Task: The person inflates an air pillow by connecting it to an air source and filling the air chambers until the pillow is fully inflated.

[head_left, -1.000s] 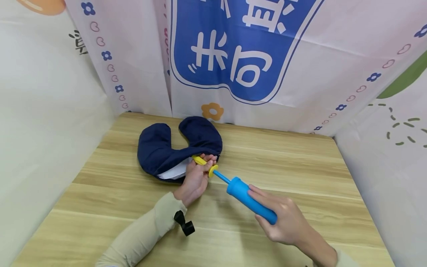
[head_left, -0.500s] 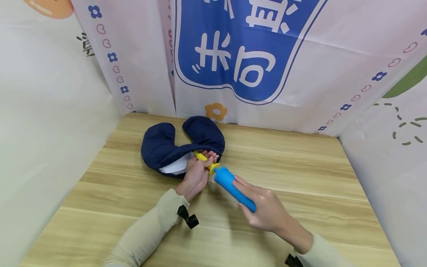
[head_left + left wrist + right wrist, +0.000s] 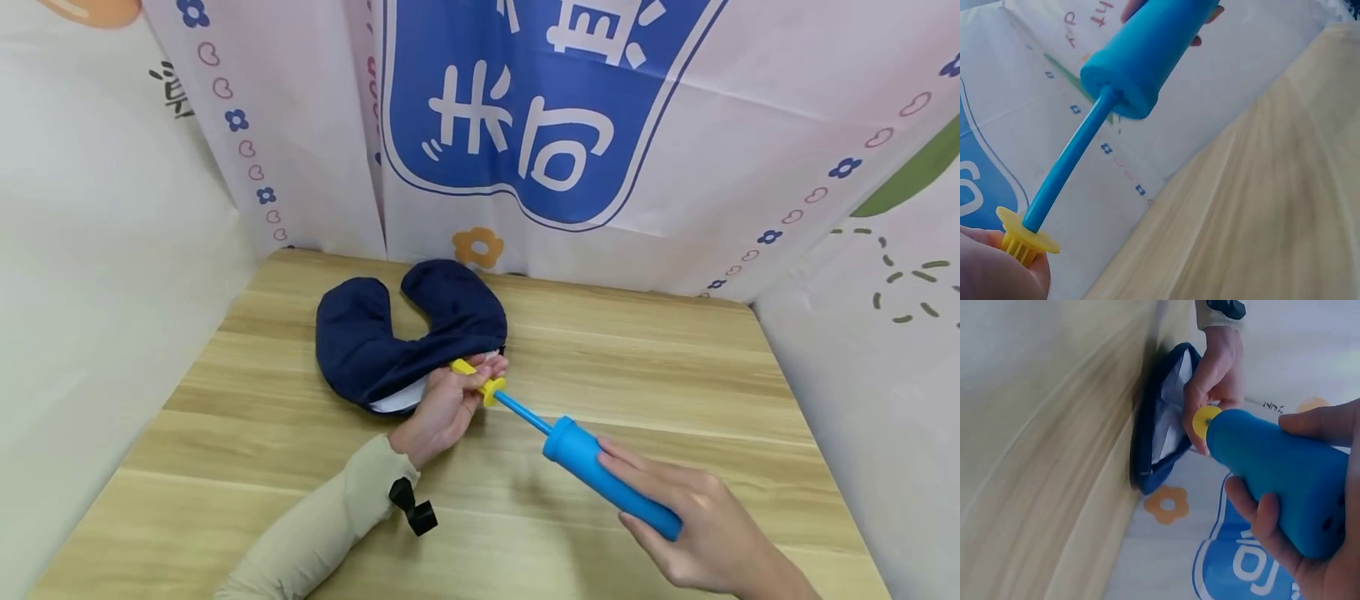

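- Clock directions are taken from the head view, with 12 at the far edge.
- Right hand (image 3: 697, 504): fingers and thumb are wrapped around the blue barrel (image 3: 607, 475) of a pump; the grip is confirmed in the right wrist view.
- Left hand (image 3: 442, 408), at 10 o'clock from the right: the yellow nozzle (image 3: 462, 367) is pinched by thumb and fingers, with the yellow flange (image 3: 492, 392) left protruding.
- Between flange and barrel, a length of blue rod (image 3: 525, 412) is exposed. The pump is aligned from 4 o'clock (barrel) to 10 o'clock (nozzle).
- Navy neck pillow (image 3: 412, 360): laid on the wood-grain table (image 3: 600, 358), at 11 o'clock from the left hand; its U gap is turned to 12.
- White lining (image 3: 401, 398) is exposed at the pillow's open near edge. The nozzle tip is pointed at this edge; whether it is inserted cannot be told.
- A black strap (image 3: 412, 507) is worn over the left sleeve (image 3: 315, 533).
- A printed banner (image 3: 675, 167) is hung at 12 o'clock, behind the table.
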Available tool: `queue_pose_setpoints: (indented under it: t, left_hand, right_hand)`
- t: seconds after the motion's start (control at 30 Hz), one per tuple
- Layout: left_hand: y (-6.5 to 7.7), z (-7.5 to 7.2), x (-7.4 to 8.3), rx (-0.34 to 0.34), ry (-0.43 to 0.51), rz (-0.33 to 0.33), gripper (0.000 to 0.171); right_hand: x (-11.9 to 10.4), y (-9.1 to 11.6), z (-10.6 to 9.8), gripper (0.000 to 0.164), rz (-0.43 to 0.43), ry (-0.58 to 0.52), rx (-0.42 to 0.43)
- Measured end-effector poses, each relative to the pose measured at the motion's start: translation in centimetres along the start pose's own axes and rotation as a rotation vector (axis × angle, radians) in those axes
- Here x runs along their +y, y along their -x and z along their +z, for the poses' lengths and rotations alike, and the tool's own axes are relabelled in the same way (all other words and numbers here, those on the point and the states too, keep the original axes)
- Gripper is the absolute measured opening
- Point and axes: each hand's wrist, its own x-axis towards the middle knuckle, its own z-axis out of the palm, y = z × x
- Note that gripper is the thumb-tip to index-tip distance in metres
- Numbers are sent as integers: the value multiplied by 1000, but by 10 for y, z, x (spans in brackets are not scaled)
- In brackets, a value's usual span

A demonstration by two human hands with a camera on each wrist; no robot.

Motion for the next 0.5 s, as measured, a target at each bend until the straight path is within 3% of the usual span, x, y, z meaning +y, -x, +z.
queue_pose_setpoints:
  t: [0.2, 0.37, 0.5]
  left_hand:
    - [2, 3, -2, 34, 113, 49, 21]
    - [5, 0, -2, 46, 105, 80, 24]
    - [5, 1, 1, 24, 132, 91, 22]
  right_hand:
    - [3, -34, 36, 65, -12, 41, 42]
    - [8, -59, 69, 63, -46, 37, 71]
    - [11, -63, 77, 64, -25, 4, 64]
